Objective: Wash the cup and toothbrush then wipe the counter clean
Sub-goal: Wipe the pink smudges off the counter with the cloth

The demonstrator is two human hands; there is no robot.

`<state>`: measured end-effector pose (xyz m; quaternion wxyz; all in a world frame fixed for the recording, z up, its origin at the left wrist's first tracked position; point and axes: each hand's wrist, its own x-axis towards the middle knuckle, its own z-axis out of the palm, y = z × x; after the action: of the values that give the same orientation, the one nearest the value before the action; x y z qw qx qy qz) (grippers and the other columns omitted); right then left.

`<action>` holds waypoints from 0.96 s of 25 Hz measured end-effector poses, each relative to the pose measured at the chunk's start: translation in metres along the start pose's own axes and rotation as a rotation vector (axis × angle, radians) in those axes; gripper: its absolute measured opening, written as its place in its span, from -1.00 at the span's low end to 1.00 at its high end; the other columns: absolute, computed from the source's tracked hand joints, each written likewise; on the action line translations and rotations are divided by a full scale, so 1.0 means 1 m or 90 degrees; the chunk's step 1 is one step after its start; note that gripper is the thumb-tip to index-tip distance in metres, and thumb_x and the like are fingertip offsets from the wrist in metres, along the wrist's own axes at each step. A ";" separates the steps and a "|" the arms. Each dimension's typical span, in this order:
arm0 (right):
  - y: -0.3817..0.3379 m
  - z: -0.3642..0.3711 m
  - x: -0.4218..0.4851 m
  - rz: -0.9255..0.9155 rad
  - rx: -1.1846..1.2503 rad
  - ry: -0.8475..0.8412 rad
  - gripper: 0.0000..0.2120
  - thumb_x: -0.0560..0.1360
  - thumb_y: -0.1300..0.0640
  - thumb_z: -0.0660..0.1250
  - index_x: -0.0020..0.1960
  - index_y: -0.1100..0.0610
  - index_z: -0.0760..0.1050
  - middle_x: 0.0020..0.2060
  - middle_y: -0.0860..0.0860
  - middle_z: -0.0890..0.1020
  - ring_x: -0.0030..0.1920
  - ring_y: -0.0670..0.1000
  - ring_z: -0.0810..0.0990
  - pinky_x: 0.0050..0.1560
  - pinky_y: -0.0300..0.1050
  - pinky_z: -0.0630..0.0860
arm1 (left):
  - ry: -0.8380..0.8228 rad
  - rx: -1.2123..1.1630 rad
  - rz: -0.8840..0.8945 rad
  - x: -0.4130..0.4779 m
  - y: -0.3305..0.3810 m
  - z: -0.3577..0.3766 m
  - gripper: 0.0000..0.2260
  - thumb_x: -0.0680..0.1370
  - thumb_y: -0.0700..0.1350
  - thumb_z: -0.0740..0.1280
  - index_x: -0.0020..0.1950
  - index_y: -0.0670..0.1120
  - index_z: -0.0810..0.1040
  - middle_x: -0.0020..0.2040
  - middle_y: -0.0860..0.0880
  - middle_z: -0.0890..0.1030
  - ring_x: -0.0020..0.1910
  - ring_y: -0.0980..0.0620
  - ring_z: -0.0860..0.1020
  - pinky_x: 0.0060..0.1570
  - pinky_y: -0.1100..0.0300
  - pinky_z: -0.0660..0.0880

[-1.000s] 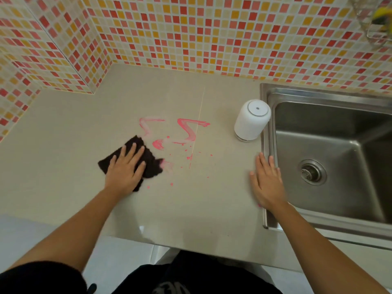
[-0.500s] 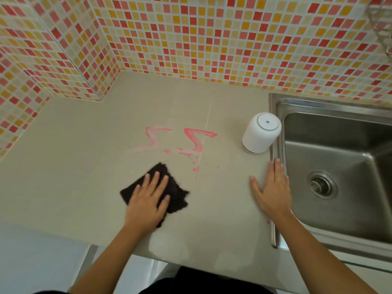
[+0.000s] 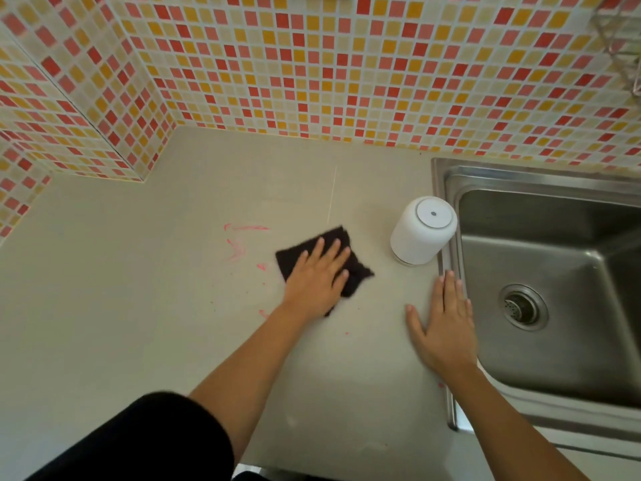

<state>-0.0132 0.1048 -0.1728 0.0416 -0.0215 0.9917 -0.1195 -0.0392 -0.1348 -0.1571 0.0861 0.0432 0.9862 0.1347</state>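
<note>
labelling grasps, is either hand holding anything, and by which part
Nothing is gripped. The left hand presses flat on top of the black square cloth; the right hand rests flat on the beige counter.

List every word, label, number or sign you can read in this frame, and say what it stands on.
No text can be read anywhere.
On the white cup, the upturned base bears only a grey ring and a dot, no lettering.
The pink smears on the counter are streaks, not writing.
The dark cloth, sink and tiled wall show no print.
</note>
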 end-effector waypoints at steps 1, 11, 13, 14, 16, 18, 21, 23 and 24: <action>-0.001 0.000 0.000 0.000 0.000 0.001 -0.20 0.45 -0.29 -0.16 0.52 0.19 -0.10 0.53 0.09 -0.05 0.52 0.04 -0.13 0.47 -0.03 -0.13 | 0.025 0.020 0.046 -0.032 -0.004 0.006 -0.57 0.61 0.08 -0.01 0.46 0.03 0.27 0.47 0.01 0.29 0.47 -0.06 0.22 0.40 -0.03 0.20; -0.001 0.000 0.002 0.005 -0.031 -0.013 -0.24 0.48 -0.27 -0.19 0.52 0.17 -0.15 0.53 0.08 -0.10 0.51 0.01 -0.21 0.47 -0.06 -0.18 | 0.028 -0.018 -0.131 0.062 -0.009 -0.010 -0.57 0.65 0.04 -0.08 0.52 0.03 0.05 0.55 0.04 0.04 0.53 -0.07 -0.07 0.46 -0.03 -0.03; 0.000 -0.001 0.002 -0.001 -0.030 -0.023 -0.24 0.48 -0.27 -0.20 0.52 0.17 -0.17 0.53 0.08 -0.12 0.50 0.00 -0.23 0.47 -0.06 -0.18 | -0.012 -0.022 -0.005 0.040 0.003 -0.002 -0.58 0.64 0.05 -0.08 0.51 0.07 0.08 0.54 0.08 0.07 0.53 -0.02 -0.07 0.46 0.01 -0.06; 0.000 -0.001 0.002 -0.003 -0.030 -0.020 -0.24 0.48 -0.27 -0.20 0.52 0.17 -0.17 0.53 0.08 -0.12 0.50 0.00 -0.23 0.46 -0.06 -0.18 | -0.028 -0.012 0.074 0.012 0.004 0.004 -0.57 0.63 0.08 -0.11 0.50 0.08 0.12 0.53 0.09 0.11 0.53 0.00 -0.03 0.46 0.03 -0.04; 0.001 0.000 0.001 -0.001 -0.031 -0.011 -0.24 0.48 -0.26 -0.18 0.52 0.19 -0.12 0.53 0.09 -0.09 0.50 0.01 -0.20 0.46 -0.05 -0.17 | -0.008 0.013 0.172 -0.044 -0.011 0.008 -0.52 0.61 0.12 -0.17 0.47 0.05 0.22 0.48 0.04 0.28 0.49 -0.03 0.14 0.43 0.01 0.12; -0.001 0.002 0.001 0.006 -0.030 0.001 -0.24 0.48 -0.26 -0.16 0.52 0.20 -0.07 0.53 0.11 -0.05 0.51 0.04 -0.15 0.46 -0.03 -0.14 | 0.025 0.015 0.099 -0.059 -0.045 0.002 -0.50 0.62 0.13 -0.15 0.49 -0.04 0.19 0.45 -0.06 0.33 0.45 -0.08 0.25 0.38 -0.03 0.25; 0.000 0.003 0.002 0.009 -0.027 0.002 -0.24 0.48 -0.25 -0.14 0.52 0.20 -0.06 0.53 0.10 -0.04 0.52 0.05 -0.13 0.46 -0.03 -0.12 | 0.056 -0.012 -0.164 -0.005 -0.067 -0.012 -0.49 0.63 0.05 0.00 0.52 -0.15 0.02 0.53 -0.18 0.08 0.51 -0.10 0.06 0.44 -0.02 0.06; -0.001 0.003 0.002 0.009 -0.029 -0.004 -0.24 0.47 -0.26 -0.17 0.52 0.20 -0.08 0.53 0.10 -0.06 0.52 0.05 -0.15 0.46 -0.04 -0.15 | 0.067 -0.012 -0.221 0.042 -0.049 -0.015 -0.50 0.64 0.03 -0.02 0.52 -0.16 0.04 0.54 -0.16 0.04 0.52 -0.11 0.00 0.45 -0.04 0.03; 0.000 0.003 0.002 0.007 -0.032 -0.003 -0.24 0.47 -0.26 -0.17 0.52 0.19 -0.09 0.53 0.10 -0.07 0.52 0.04 -0.16 0.46 -0.05 -0.16 | 0.053 -0.017 -0.202 0.055 -0.033 -0.013 -0.52 0.64 0.02 -0.02 0.52 -0.15 0.07 0.54 -0.14 0.06 0.52 -0.10 0.01 0.45 -0.04 0.03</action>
<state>-0.0153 0.1036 -0.1758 0.0442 -0.0171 0.9944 -0.0944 -0.0979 -0.1635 -0.1627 0.0659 -0.1203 0.9814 0.1345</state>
